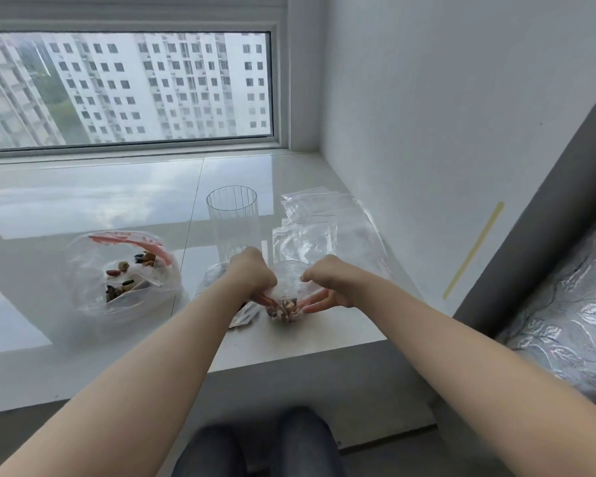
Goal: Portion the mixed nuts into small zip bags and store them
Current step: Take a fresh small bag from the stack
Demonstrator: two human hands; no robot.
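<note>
Just below the centre of the frame, both hands meet over a small clear zip bag that rests on the glossy white windowsill with a clump of brown mixed nuts settled in its bottom. The left hand has its fingers curled and pinched on the bag's left edge, and the right hand pinches the right edge between thumb and forefinger, the other fingers fanned loose; held from both sides like this, the mouth is probably being lined up for pressing the zip shut (whether it is already sealed I cannot tell). At centre left sits the large clear bag with a red zip strip, open and partly filled with nuts. Behind the hands stand a tall ribbed clear glass and a loose pile of empty clear zip bags, close enough for the next portion
</note>
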